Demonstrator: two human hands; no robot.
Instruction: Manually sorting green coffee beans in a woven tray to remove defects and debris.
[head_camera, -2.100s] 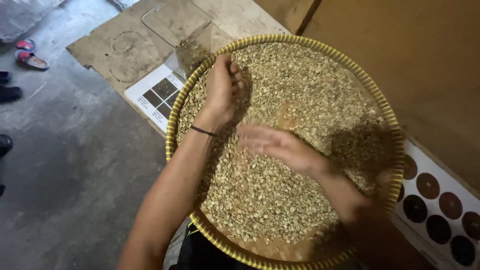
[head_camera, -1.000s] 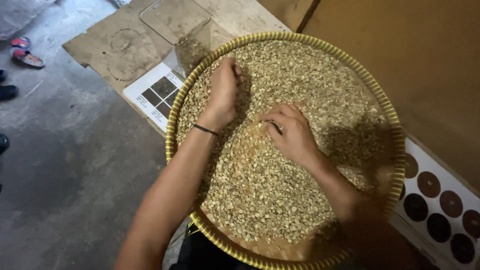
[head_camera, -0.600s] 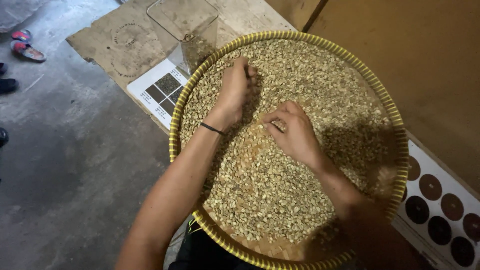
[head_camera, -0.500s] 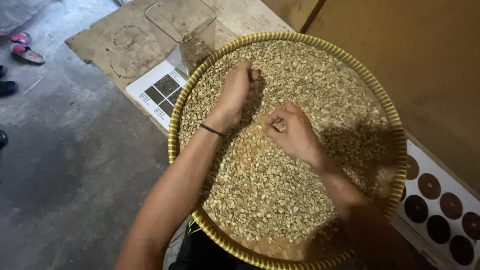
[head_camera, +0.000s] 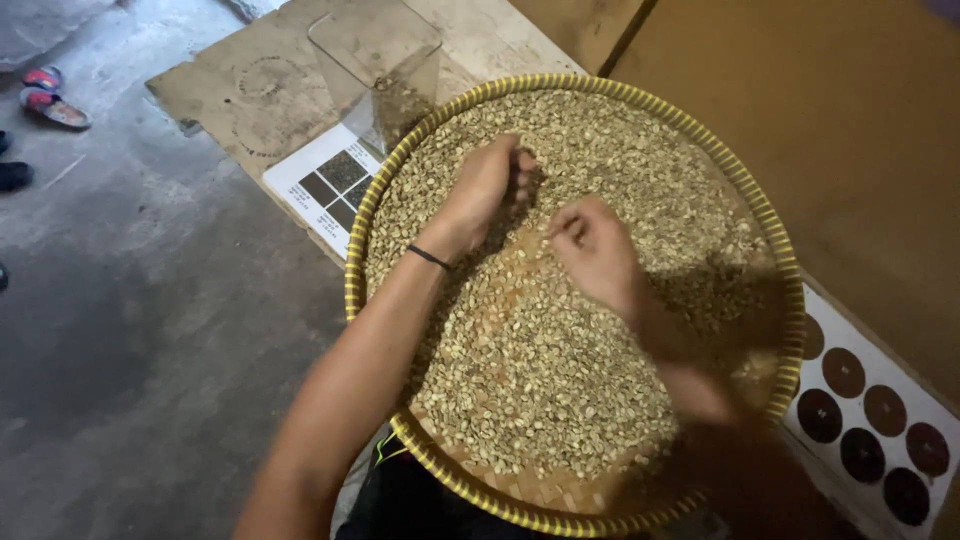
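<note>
Over pale beans (head_camera: 540, 370) in round tray (head_camera: 780, 250): left hand (head_camera: 490, 185) loosely cupped, right hand (head_camera: 595, 245) fingertips pinched together.

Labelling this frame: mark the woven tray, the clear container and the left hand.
woven tray (head_camera: 352, 270), head view, on its yellow rim at the left.
clear container (head_camera: 395, 75), head view, on its side wall.
left hand (head_camera: 490, 185), head view, on its back.

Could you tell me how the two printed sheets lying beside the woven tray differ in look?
The left sheet shows square patches in grey and brown tones; the right sheet shows round dark brown discs in rows. The left sheet lies on cardboard by a clear container; the right sheet lies along the wall. Both are white, partly tucked under the tray.
</note>
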